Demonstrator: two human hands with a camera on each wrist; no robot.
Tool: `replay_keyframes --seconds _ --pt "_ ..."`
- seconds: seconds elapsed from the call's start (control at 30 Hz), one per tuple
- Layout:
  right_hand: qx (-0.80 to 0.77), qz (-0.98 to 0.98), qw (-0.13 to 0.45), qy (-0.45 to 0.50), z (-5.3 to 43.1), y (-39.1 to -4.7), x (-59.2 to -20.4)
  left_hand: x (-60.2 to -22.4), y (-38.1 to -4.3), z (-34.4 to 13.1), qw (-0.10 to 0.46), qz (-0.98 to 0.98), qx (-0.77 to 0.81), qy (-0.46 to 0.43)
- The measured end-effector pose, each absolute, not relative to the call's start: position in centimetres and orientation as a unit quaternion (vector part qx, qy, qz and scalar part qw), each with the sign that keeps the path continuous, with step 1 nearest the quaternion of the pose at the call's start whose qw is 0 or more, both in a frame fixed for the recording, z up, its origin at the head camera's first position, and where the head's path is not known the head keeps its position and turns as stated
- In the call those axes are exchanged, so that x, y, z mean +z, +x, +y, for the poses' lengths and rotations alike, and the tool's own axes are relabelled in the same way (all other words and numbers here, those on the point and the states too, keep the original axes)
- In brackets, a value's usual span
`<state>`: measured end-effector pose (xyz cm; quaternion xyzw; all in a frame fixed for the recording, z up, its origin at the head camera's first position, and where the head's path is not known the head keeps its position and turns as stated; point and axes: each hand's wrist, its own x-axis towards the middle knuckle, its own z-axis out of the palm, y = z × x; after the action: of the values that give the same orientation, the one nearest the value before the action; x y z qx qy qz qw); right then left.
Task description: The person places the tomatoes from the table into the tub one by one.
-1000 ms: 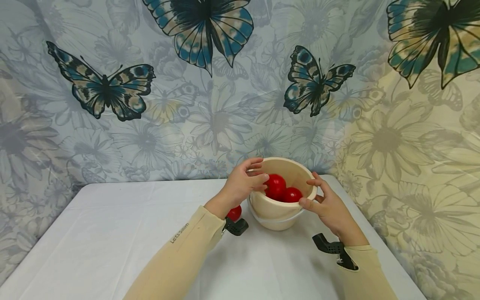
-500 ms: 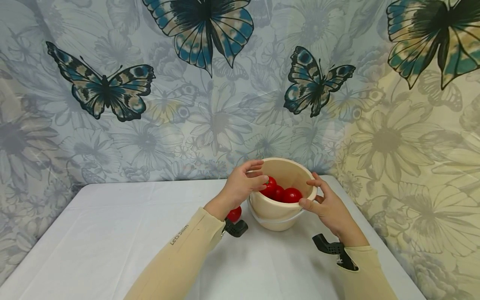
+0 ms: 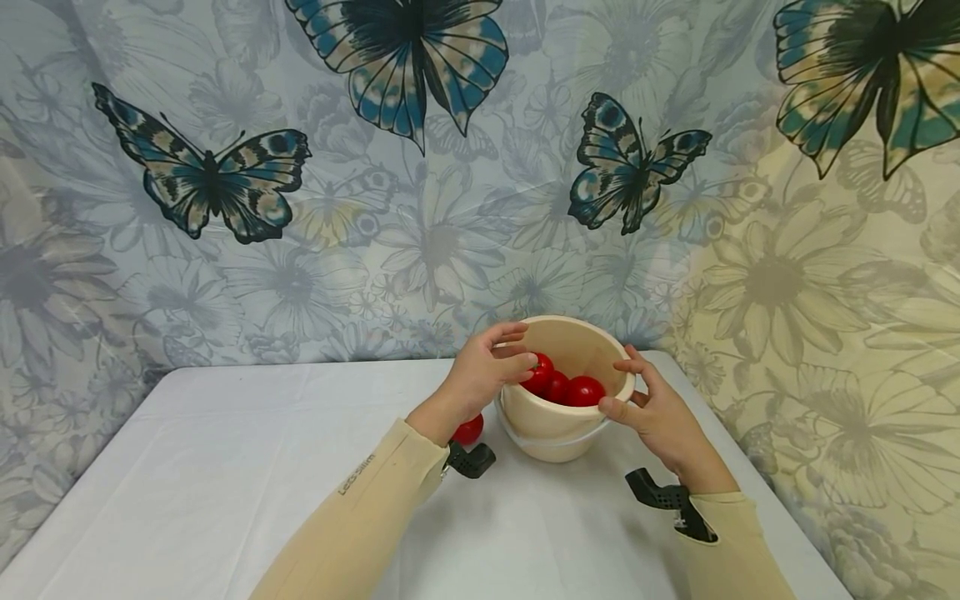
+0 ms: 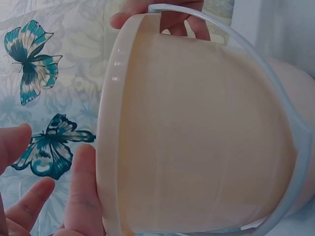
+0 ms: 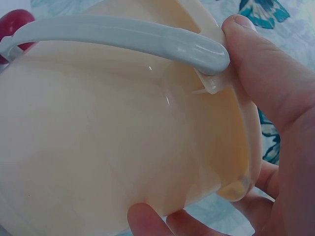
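A cream bucket (image 3: 555,425) with a pale grey handle (image 5: 123,39) stands on the table, its mouth facing partly toward me. Red tomatoes lie inside, among them one tomato (image 3: 585,391) near the front rim and another tomato (image 3: 538,379) beside my left thumb. My right hand (image 3: 663,421) grips the rim at the right, thumb in front and fingers round the side. At the left rim is my left hand (image 3: 480,371), its fingers spread and relaxed, holding nothing; a finger seems to touch the rim in the left wrist view. Another red tomato (image 3: 468,429) sits left of the bucket, partly hidden by my left wrist.
White cloth covers the table (image 3: 225,467). Behind it hangs a floral backdrop (image 3: 435,250) printed with butterflies, close to the table's far edge. Black camera mounts sit on both wrists.
Inside the bucket the tomatoes have shifted: one moved left and down, and a third now shows between the others. Both hands have stayed almost still.
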<state>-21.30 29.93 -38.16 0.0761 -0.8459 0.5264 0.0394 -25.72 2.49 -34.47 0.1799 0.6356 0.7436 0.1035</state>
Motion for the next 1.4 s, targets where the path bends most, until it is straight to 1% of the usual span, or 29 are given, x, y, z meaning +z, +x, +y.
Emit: replay_keyframes --seconds 0.37,0.63,1.1,1.4 --pt "0.540 -0.836 0.035 0.093 30.0 -21.1 -38.3 -35.4 -23.7 0.9 0.106 0.609 0.758 0.209" --pt "0.532 -0.841 0.039 0.086 30.1 -21.3 -38.5 -36.4 -22.3 -2.5 0.098 0.628 0.739 0.222" --pt "0.528 -0.845 0.036 0.082 30.0 -21.4 -38.4 -38.9 -21.3 -11.1 0.061 0.670 0.717 0.180" --pt "0.525 -0.847 0.038 0.079 29.9 -21.4 -38.4 -42.7 -21.1 -14.4 0.075 0.650 0.748 0.109"
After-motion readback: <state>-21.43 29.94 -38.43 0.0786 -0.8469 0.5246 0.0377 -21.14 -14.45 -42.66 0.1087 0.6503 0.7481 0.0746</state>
